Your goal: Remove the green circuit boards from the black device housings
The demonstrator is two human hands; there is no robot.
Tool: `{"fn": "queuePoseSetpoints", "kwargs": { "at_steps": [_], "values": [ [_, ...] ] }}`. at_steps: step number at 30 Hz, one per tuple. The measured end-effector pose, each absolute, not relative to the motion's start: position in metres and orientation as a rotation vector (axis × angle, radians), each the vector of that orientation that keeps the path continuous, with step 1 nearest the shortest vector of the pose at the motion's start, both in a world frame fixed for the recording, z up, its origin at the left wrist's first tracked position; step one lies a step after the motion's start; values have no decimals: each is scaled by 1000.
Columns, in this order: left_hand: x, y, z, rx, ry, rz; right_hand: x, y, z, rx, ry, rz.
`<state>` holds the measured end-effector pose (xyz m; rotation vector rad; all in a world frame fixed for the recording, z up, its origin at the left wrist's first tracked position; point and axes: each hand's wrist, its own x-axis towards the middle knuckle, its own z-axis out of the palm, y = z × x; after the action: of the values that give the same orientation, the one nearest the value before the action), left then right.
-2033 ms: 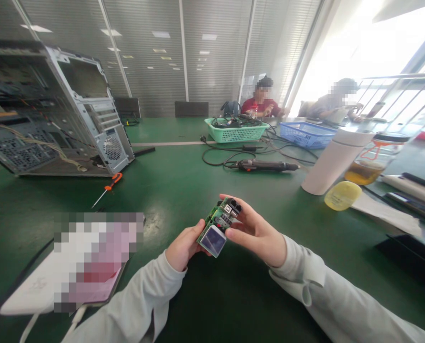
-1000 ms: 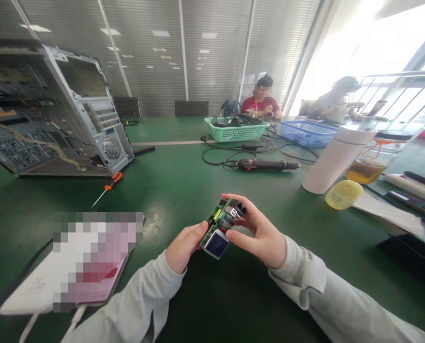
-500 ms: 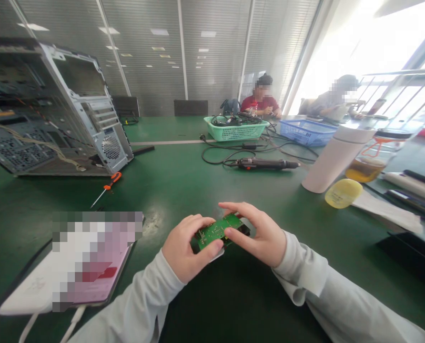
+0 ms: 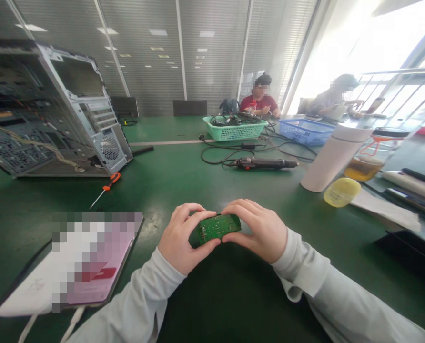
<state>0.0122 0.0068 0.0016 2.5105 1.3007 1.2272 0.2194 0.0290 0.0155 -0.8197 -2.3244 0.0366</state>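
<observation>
I hold a small green circuit board (image 4: pixel 217 227) between both hands, just above the green table (image 4: pixel 184 186). Its bare solder side faces up and its parts are hidden underneath. My left hand (image 4: pixel 179 243) pinches the board's left end with thumb and fingers. My right hand (image 4: pixel 260 230) grips the right end the same way.
A tablet (image 4: pixel 73 264) with a cable lies at my left. An open computer case (image 4: pixel 51 109) stands at the back left, with an orange-handled screwdriver (image 4: pixel 105 189) before it. An electric screwdriver (image 4: pixel 266 164), green basket (image 4: pixel 236 128), blue basket (image 4: pixel 305 131), white flask (image 4: pixel 332 157) and jar (image 4: pixel 373 155) sit beyond. Two people sit at the far side.
The board has been flipped over: its display and connectors faced up before, now the solder side is up. Both hands closed in on its ends and lowered it slightly.
</observation>
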Motion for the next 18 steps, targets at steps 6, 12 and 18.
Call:
{"fn": "queuePoseSetpoints", "kwargs": {
  "at_steps": [6, 12, 18],
  "values": [
    [12, 7, 8, 2346, 1265, 1164, 218, 24, 17, -912, -2212, 416],
    [12, 4, 10, 2285, 1265, 1105, 219, 24, 19, -856, -2265, 574],
    [15, 1, 14, 2196, 1248, 1147, 221, 26, 19, -842, -2301, 497]
  ]
}}
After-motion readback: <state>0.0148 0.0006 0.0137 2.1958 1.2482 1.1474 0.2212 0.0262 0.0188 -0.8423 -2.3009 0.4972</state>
